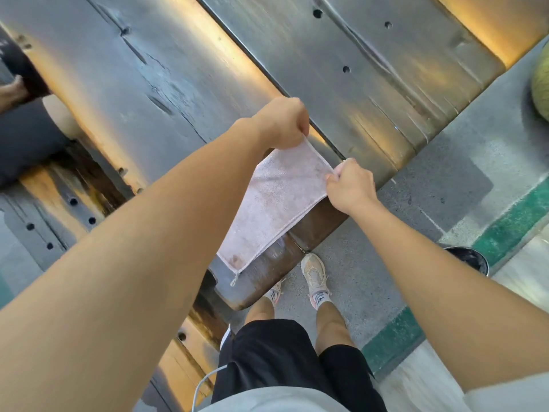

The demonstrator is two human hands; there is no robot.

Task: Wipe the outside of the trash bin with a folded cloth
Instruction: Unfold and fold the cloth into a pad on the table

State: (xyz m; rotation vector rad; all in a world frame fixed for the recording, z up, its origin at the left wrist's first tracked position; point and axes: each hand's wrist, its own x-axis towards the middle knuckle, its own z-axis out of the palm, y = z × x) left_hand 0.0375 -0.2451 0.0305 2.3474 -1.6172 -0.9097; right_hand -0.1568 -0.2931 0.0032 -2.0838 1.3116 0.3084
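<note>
Mid-frame, left hand (282, 121) and right hand (350, 185) pinch the corners of the cloth (276, 203); seemingly light, limp; corners suit folding.

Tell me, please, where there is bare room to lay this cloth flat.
The broad grey plank beyond the left hand is bare, as is the far plank behind it. The floor between the shoes and the black bin is free too. It is tight at the brown plank end under the cloth.

We see a pale pink cloth (279, 203) with a brownish stain, black shorts (282, 358), cream sneakers (313, 272), and a green stripe (505, 224) on the speckled grey floor (371, 263).
</note>
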